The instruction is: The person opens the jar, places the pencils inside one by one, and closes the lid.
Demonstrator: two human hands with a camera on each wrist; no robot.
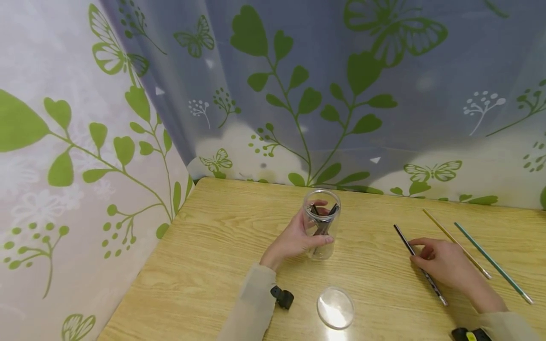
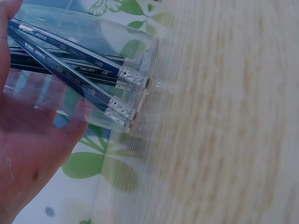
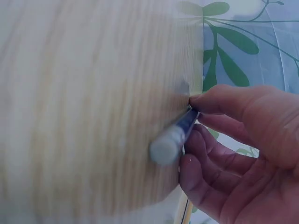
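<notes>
My left hand [image 1: 296, 239] grips a clear jar [image 1: 323, 248] that stands upright on the table. Several dark pencils [image 2: 70, 65] lean inside it, their eraser ends down at the jar's bottom in the left wrist view. On the right, my right hand [image 1: 452, 265] pinches a dark pencil [image 1: 435, 287] between thumb and fingers at about its middle. That pencil lies along the tabletop, and its eraser end [image 3: 164, 149] points toward the camera in the right wrist view. A round clear lid [image 1: 335, 308] lies flat in front of the jar.
A yellow pencil [image 1: 439, 226] and a teal pencil [image 1: 490, 259] lie on the wooden table [image 1: 204, 246] at the right, the yellow one passing close beside my right hand. A patterned curtain [image 1: 273, 94] hangs behind the table's back edge and along its left side.
</notes>
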